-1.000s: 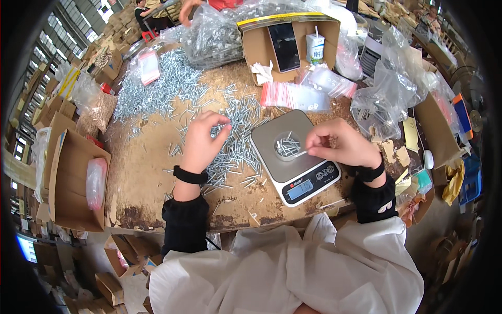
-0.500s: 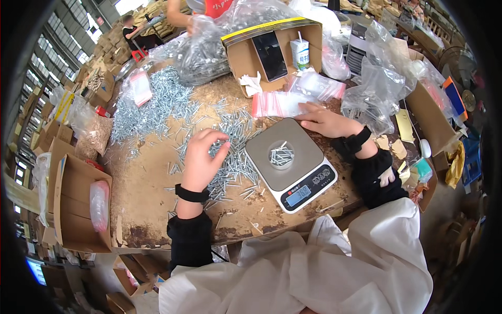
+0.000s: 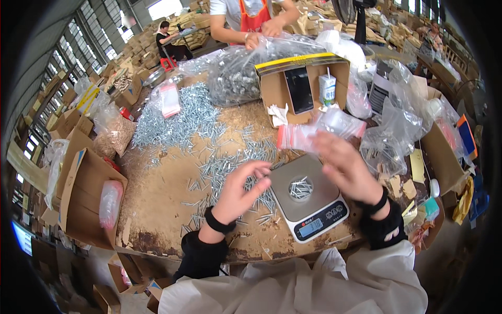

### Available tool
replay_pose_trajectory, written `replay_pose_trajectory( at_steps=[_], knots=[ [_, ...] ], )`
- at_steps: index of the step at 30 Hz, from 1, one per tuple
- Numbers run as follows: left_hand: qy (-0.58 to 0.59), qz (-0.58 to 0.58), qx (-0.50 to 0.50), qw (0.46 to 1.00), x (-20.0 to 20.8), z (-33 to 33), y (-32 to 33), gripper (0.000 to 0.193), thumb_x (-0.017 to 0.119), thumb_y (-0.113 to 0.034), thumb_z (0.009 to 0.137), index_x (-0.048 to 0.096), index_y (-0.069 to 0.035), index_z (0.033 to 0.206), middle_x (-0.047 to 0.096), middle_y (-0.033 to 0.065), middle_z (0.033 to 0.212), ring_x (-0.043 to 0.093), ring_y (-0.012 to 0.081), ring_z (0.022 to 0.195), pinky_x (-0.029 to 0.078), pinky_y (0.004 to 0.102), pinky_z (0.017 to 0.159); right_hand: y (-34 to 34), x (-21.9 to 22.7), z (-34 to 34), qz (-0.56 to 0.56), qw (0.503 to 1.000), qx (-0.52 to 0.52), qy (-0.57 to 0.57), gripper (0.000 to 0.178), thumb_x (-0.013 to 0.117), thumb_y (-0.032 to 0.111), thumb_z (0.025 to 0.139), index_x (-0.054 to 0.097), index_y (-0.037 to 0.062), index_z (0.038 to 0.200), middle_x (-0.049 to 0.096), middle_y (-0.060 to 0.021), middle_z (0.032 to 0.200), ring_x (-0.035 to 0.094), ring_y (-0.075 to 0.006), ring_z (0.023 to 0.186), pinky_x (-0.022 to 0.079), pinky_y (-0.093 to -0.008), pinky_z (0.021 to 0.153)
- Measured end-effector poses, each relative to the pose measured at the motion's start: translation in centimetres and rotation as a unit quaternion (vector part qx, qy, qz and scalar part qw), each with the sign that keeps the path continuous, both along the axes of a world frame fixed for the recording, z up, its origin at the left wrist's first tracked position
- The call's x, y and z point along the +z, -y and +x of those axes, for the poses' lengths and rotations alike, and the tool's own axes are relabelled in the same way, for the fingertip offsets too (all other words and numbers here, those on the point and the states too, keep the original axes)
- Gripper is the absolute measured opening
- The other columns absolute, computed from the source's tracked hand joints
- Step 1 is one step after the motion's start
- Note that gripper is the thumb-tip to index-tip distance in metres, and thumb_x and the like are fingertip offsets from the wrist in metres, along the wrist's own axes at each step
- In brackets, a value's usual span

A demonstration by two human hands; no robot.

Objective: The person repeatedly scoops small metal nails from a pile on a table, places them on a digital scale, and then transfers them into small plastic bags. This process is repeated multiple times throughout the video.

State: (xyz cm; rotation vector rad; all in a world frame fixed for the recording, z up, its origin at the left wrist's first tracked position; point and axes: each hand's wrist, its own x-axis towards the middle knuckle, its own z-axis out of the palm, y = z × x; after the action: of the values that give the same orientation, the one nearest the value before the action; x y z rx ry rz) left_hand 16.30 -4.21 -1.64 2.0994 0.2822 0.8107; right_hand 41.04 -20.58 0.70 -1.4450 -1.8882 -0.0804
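Note:
A small digital scale point(image 3: 286, 201) with a lit display stands on the worktable. On its plate sits a small clear round cup holding several silver screws or nails point(image 3: 300, 187). My left hand point(image 3: 241, 192) hovers at the scale's left edge, thumb and fingers apart with nothing between them. Loose screws or nails point(image 3: 215, 166) lie beneath and around it. Over the scale's right side is my right hand point(image 3: 345, 165), blurred, its fingers stretched toward the clear zip bags with red edges point(image 3: 293, 137). I see nothing held in it.
A larger heap of silver screws or nails point(image 3: 180, 123) lies at the back left. An open carton point(image 3: 272, 86) holds a phone point(image 3: 299, 91) and a drink carton point(image 3: 327, 90). Clear bags point(image 3: 387, 136) crowd the right. Across the table, a person in a red apron point(image 3: 254, 21) handles a large bag.
The view has tilted upward. My right hand has come back from the zip bags to over the scale's right side. My left hand has moved closer to the scale, still empty.

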Motion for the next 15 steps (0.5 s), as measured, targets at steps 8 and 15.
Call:
replay_pose_trajectory(
  at_steps=[8, 15],
  knots=[
    [0.005, -0.023, -0.014, 1.000, 0.7, 0.2, 2.4, 0.016, 0.071, -0.012, 0.089, 0.069, -0.002, 0.101, 0.066, 0.0039, 0.086, 0.056, 0.0124, 0.070, 0.044, 0.0266, 0.064, 0.9, 0.5, -3.8, -0.018, 0.988, 0.077, 0.131, 0.057, 0.069, 0.016, 0.083, 0.054, 0.0047, 0.137, 0.051, -0.0073, 0.144, 0.038, -0.0342, 0.142, 0.030, -0.0563, 0.115],
    [0.022, 0.017, -0.008, 1.000, 0.7, 0.6, 3.3, 0.012, 0.075, -0.005, 0.083, 0.070, -0.002, 0.094, 0.069, 0.0084, 0.087, 0.061, 0.0150, 0.070, 0.047, 0.0253, 0.064, 1.4, 0.3, -4.6, -0.033, 0.989, 0.070, 0.130, 0.059, 0.068, 0.020, 0.087, 0.050, 0.0055, 0.142, 0.048, -0.0084, 0.146, 0.037, -0.0316, 0.143, 0.028, -0.0532, 0.116]
  ],
)
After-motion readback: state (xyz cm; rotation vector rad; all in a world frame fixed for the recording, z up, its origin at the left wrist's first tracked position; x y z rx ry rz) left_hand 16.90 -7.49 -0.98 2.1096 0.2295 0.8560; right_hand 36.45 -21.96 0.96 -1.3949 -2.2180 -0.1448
